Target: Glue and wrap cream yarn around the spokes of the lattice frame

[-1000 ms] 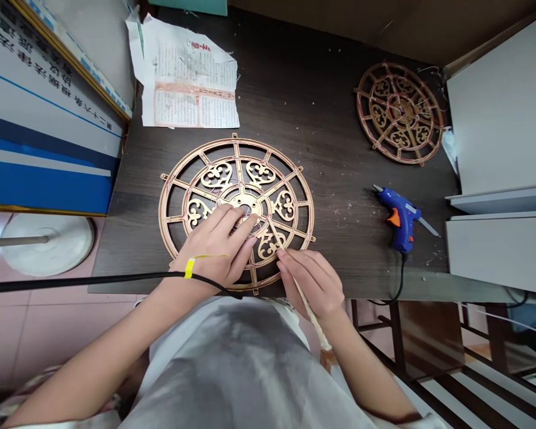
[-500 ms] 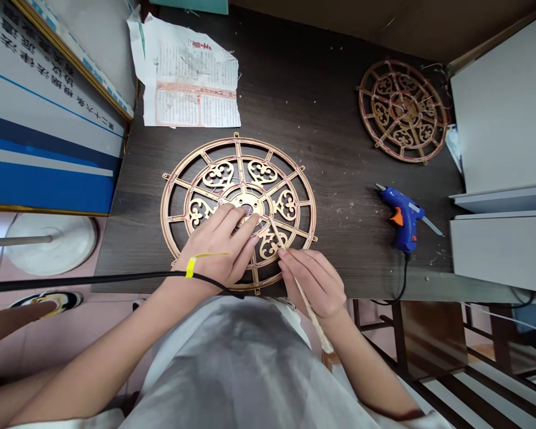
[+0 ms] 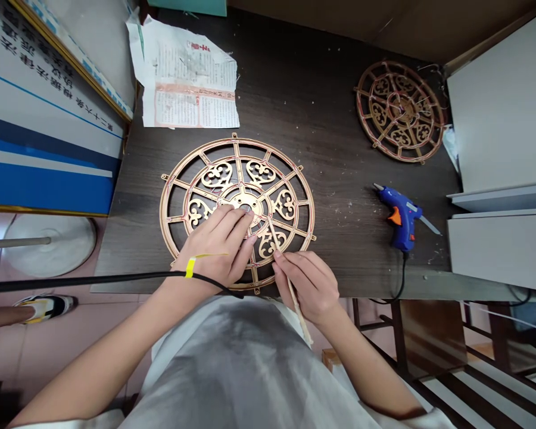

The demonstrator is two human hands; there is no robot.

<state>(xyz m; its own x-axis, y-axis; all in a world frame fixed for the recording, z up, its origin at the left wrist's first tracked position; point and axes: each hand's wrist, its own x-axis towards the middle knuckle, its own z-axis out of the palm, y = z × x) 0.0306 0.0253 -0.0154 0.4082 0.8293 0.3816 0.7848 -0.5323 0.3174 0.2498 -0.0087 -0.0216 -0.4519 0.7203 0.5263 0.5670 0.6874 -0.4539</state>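
Note:
A large round gold openwork frame (image 3: 290,179) lies flat on the dark wooden table (image 3: 312,119), right in front of me. My left hand (image 3: 217,247) rests on its lower middle with fingers stretched flat, pressing near the hub. My right hand (image 3: 310,286) is closed in a pinch on a thin pale wooden stick (image 3: 300,313). The stick's far tip reaches the frame just right of the hub, beside my left fingertips. A black cable with a yellow tag (image 3: 189,267) crosses my left wrist.
A blue hot glue gun (image 3: 399,217) lies at the right, its cord dropping over the table's front edge. A smaller gold frame (image 3: 399,111) sits at the far right, a printed paper sheet (image 3: 187,77) at the far left. White panels (image 3: 500,137) border the right. Another person's shoe (image 3: 44,305) shows on the floor at left.
My right hand and the stick have shifted slightly left, with the stick more upright. The other person's arm at lower left has drawn back. My left hand stays on the frame.

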